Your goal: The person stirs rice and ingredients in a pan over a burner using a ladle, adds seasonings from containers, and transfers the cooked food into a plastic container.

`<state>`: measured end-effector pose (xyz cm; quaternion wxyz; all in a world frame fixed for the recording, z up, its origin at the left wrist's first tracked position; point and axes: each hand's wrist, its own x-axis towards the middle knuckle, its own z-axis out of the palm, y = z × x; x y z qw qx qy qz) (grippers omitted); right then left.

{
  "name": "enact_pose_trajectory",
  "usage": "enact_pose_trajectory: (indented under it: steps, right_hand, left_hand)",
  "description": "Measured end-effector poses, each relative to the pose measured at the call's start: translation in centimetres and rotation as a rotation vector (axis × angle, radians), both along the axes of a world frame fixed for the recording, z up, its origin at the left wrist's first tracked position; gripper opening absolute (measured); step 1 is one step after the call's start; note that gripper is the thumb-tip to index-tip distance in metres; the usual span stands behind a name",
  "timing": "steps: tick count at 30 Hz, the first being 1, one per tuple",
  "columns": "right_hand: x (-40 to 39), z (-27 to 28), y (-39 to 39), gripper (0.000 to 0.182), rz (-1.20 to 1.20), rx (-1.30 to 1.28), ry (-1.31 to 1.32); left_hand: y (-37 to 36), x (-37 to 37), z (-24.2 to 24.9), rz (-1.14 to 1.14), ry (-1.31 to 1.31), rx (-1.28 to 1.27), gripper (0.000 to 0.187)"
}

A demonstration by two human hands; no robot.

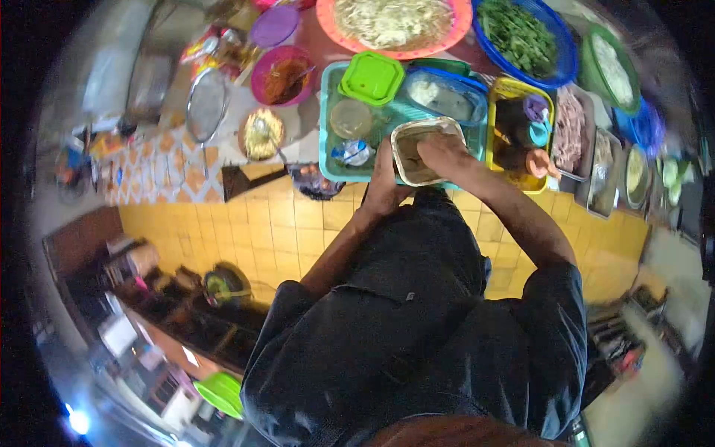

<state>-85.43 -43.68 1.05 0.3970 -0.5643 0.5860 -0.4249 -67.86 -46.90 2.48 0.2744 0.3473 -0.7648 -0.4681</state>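
Observation:
A squarish pale-rimmed container (408, 173) with brownish contents is held over the front edge of a teal tray (328, 141). My left hand (384, 182) grips its left side, the fingers wrapped round the wall and partly hidden beneath. Inside the container reaches my right hand (441, 155), its fingertips down at the contents and hidden from view; whether they hold anything does not show. On the tray around them are a green-lidded box (372, 77), a round clear lid or tub (351, 119), a small blue-and-white packet (353, 153) and a blue-rimmed clear box (453, 102).
Right of the tray stands a yellow basket (530, 183) with bottles. Behind are a pink bowl (325, 28) of shredded food and a blue basket (570, 56) of greens. To the left are a magenta bowl (260, 82), a strainer (207, 106) and a bowl of yellowish food (261, 134).

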Motion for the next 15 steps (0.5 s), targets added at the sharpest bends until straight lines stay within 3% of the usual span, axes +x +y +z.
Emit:
enact_pose_trajectory:
  steps: [2, 3, 8, 9, 12, 15]
  right_hand:
    - [0.0, 3.0, -2.8, 0.017, 0.537, 0.282, 0.867]
    - [0.2, 5.4, -3.1, 0.015, 0.622, 0.274, 1.016]
    - [-3.5, 7.7, -2.8, 0.011, 0.636, 0.111, 0.919]
    - [-4.2, 8.1, -2.9, 0.012, 0.635, 0.086, 0.891]
    - [-5.8, 9.4, -3.3, 0.015, 0.641, 0.124, 0.8]
    - [-7.2, 10.1, -3.4, 0.018, 0.593, 0.082, 0.719]
  left_hand:
    - [0.7, -0.5, 0.6, 0.048, -0.072, -0.138, 0.086]
    - [1.2, -0.5, -0.5, 0.119, -0.049, -0.13, 0.086]
    - [4.4, -1.0, -0.4, 0.381, -0.055, 0.11, 0.093]
    - [4.6, -0.9, -0.7, 0.407, -0.143, -0.078, 0.095]
    - [6.3, -1.3, -0.7, 0.557, -0.014, 0.097, 0.096]
    - [7.9, -1.4, 1.5, 0.621, -0.077, 0.019, 0.099]
